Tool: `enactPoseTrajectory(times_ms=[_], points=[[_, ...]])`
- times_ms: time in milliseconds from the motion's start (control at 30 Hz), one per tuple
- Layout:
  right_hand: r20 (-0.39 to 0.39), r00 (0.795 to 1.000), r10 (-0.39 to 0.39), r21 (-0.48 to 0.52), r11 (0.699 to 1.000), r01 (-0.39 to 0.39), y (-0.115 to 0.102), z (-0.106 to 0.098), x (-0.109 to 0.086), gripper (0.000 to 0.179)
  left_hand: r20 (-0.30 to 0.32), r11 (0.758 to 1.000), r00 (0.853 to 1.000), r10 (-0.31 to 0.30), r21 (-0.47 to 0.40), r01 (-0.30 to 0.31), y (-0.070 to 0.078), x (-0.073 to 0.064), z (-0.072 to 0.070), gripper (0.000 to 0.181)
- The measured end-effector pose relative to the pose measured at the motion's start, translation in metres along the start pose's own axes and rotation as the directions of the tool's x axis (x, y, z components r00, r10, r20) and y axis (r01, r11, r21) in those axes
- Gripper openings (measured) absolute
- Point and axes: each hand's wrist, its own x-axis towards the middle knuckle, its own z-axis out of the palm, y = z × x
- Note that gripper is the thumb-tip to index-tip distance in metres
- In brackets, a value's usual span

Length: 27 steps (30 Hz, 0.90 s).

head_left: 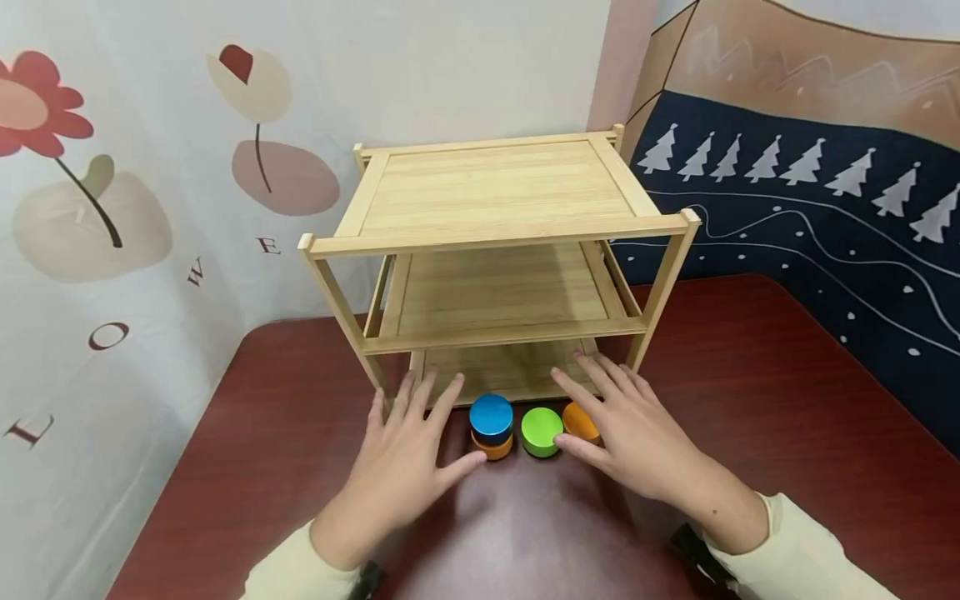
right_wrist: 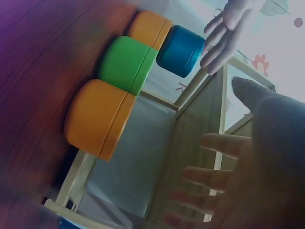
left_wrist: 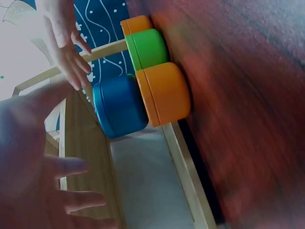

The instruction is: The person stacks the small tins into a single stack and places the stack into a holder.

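A blue round tin (head_left: 491, 415) sits on top of an orange round tin (head_left: 492, 451) in front of the wooden shelf. To their right stands a green tin (head_left: 542, 432), and beside it another orange tin (head_left: 579, 422), partly hidden by my right hand (head_left: 637, 437) in the head view. That hand is held above and to the right of the tins, fingers spread, gripping nothing. My left hand (head_left: 405, 458) hovers left of the stacked pair, fingers apart and nothing held. The left wrist view shows the blue tin (left_wrist: 120, 106) apart from my left fingers.
A three-tier wooden shelf (head_left: 495, 225) stands behind the tins on the dark red table (head_left: 750, 400). A pale printed curtain (head_left: 465, 67) hangs behind it, and a dark blue cloth with white trees (head_left: 750, 217) hangs at the right.
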Motion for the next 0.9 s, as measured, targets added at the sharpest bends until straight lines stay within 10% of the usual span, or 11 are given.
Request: enactPoseTrajectory(times_ms=[367, 900], points=[[-0.212, 0.974, -0.073, 0.144, 0.984, 0.105, -0.001, 0.005, 0.005, 0.044, -0.103, 0.929, 0.989, -0.108, -0.365, 0.063, 0.010, 0.009, 0.008, 0.056], [-0.155, 0.985, -0.071, 0.132, 0.987, 0.092, 0.008, 0.016, 0.008, 0.043, 0.011, 0.903, 0.996, -0.092, -0.421, 0.088, -0.001, 0.008, 0.035, 0.068]])
